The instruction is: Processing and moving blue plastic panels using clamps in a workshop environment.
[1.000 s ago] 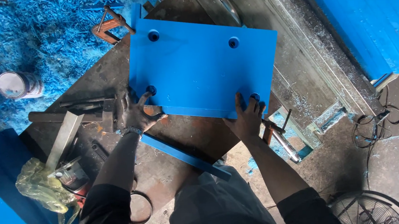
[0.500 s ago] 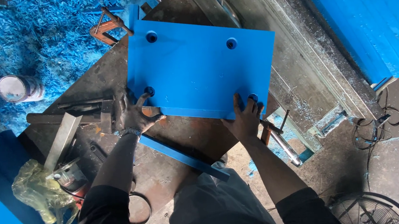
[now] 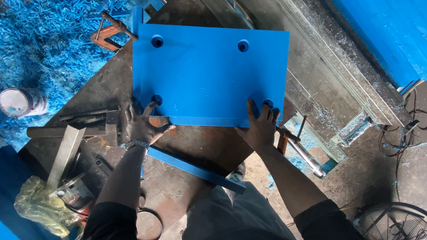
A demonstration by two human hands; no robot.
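A thick blue rectangular plate [image 3: 209, 72] with a round hole near each corner lies on a rusty metal workbench [image 3: 195, 147]. My left hand [image 3: 141, 123] grips the plate's near left corner, fingers by the hole there. At the near right corner my right hand [image 3: 261, 127] holds the plate's front edge, fingers spread over its top beside that corner's hole. A narrow blue strip [image 3: 194, 169] lies on the bench just in front of the plate, between my arms.
Blue shavings [image 3: 40, 42] cover the floor at upper left, with a paint can [image 3: 19, 102] and a rusty metal stand [image 3: 110, 29]. Metal bars [image 3: 64, 154] and a yellow plastic bag [image 3: 42, 207] lie at left. A grey machine bed [image 3: 321, 71], cables [image 3: 402, 130] and a fan [image 3: 399, 224] are at right.
Both hands stay on the plate's near corners. The plate has shifted slightly leftward in view; my left fingers have spread more around the corner hole.
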